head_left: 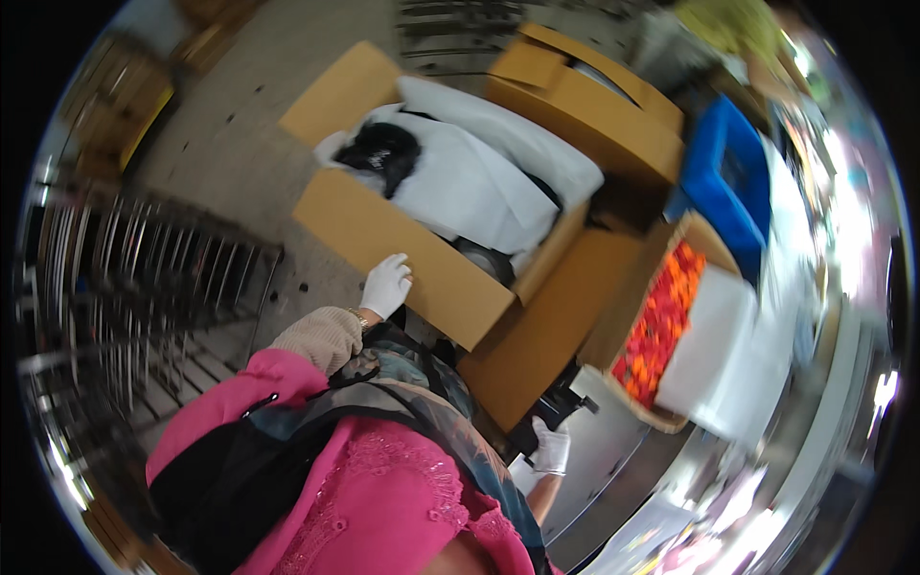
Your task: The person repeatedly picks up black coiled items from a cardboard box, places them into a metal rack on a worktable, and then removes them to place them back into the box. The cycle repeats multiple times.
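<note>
A large open cardboard box point(402, 251) stands in front of me, lined with white sheeting point(470, 177). Inside lie a shiny black plastic bundle point(381, 155) and other dark things, partly covered by the sheeting. My left hand point(386, 286), in a white glove, rests at the box's near flap with its fingers extended. Lower right, my white-gloved right hand point(551, 448) is beside a black device point(565, 398) on a grey metal surface. Blur hides whether its fingers grip that device. A long brown flap point(546, 331) reaches down between the box and the right hand.
A carton of red and orange pieces point(659, 331) stands at right, near a blue plastic crate point(704, 163). Behind the box is another cardboard box point(585, 110). Metal racks point(144, 278) line the left. At top right, a person in yellow point(733, 29) is partly visible.
</note>
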Available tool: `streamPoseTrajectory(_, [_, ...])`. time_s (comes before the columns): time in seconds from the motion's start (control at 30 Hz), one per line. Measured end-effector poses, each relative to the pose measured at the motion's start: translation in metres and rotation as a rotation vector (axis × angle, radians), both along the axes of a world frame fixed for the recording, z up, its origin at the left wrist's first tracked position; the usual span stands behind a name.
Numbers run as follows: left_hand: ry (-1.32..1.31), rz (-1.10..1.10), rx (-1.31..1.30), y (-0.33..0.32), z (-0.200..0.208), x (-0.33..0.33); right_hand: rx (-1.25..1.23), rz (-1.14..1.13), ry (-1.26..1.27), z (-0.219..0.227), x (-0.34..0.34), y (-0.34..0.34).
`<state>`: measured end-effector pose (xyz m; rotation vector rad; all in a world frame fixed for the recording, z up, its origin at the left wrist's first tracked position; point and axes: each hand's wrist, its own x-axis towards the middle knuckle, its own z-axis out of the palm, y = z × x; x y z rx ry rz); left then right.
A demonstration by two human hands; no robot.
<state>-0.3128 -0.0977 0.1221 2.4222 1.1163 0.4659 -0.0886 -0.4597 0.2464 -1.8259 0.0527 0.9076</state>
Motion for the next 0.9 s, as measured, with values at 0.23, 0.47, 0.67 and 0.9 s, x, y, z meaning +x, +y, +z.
streamPoseTrajectory(0.23, [-0.139, 0.109, -0.114, 0.049, -0.014, -0.037, 0.169, 0.51, -0.433, -0.021, 0.032, 0.353])
streamPoseTrajectory(0.47, [-0.129, 0.479, -0.258, 0.079, -0.044, -0.129, -0.445, 1.126, -0.946, -0.111, 0.05, 0.668])
streamPoseTrajectory(0.67, [-0.058, 0.642, -0.372, 0.072, -0.063, -0.178, -0.692, 1.442, -0.924, -0.178, 0.026, 0.732])
streamPoseTrajectory(0.9, [-0.161, 0.696, -0.456, 0.073, -0.07, -0.169, -0.465, 1.494, -0.853, -0.208, 0.007, 0.707])
